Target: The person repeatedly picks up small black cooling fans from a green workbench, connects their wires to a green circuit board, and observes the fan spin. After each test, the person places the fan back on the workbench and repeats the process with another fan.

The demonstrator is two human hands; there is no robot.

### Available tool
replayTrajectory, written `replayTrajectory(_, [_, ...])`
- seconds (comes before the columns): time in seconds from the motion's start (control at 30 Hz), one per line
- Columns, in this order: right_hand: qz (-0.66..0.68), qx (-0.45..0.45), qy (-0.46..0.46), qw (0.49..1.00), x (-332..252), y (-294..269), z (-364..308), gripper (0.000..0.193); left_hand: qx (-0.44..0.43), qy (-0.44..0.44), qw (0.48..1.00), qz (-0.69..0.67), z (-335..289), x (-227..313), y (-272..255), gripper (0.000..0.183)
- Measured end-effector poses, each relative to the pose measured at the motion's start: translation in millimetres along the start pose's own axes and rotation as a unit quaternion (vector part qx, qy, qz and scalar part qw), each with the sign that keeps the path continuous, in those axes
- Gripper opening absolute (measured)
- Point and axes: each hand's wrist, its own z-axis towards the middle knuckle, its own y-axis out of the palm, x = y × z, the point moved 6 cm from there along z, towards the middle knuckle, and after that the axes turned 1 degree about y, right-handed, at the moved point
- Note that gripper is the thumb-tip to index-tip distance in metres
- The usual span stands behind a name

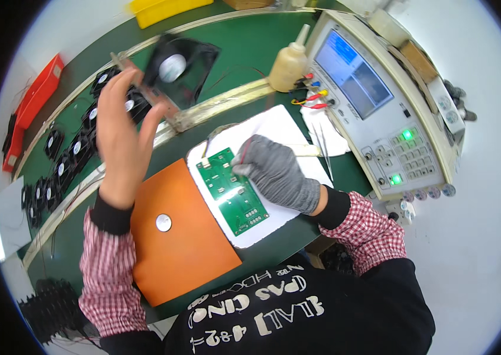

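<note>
My left hand [121, 133], bare and smeared by motion, is raised with thumb and fingers apart. Just beyond its fingers is a black cooling fan [173, 66] with a white round label, tilted and blurred, and I see no grip on it. In a grey knit glove, my right hand [275, 171] is closed over the upper right edge of a green circuit board [229, 192]. A thin red wire [245, 149] shows at its pinched fingers. The board lies on a white pad [289, 127], beside an orange sheet [182, 248] with a white disc [163, 222] on it.
Several black fans [77, 148] stand in rows at the left. A wooden rail [221, 106] crosses the green bench. Beyond the pad are a squeeze bottle [289, 66], tweezers [325, 151] and a test instrument [392, 106] with clip leads. Red [34, 109] and yellow [164, 10] bins line the far edge.
</note>
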Motion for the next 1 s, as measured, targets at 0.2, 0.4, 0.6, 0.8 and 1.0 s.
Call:
replayTrajectory(0.2, [0.119,0.081,-0.026,0.989,-5,-7,7,0.027,-0.225,0.037,0.944,0.238,-53,-110,36,0.017])
replayTrajectory(0.4, [0.322,-0.172,0.184,0.913,-30,16,-4,0.069,-0.093,0.229,0.968,-0.039,-53,82,-25,0.014])
replayTrajectory(0.6, [0.421,-0.464,-0.062,0.777,-100,46,-37,0.017,0.006,0.211,0.976,0.062,-43,85,-112,0.020])
replayTrajectory(0.8, [0.394,-0.337,0.248,0.818,-38,13,-25,0.013,0.059,-0.163,0.967,0.185,-57,-44,-166,0.019])
replayTrajectory(1.0, [0.172,-0.116,0.043,0.977,3,10,9,0.025,-0.275,-0.239,0.925,-0.112,-109,34,-69,0.024])
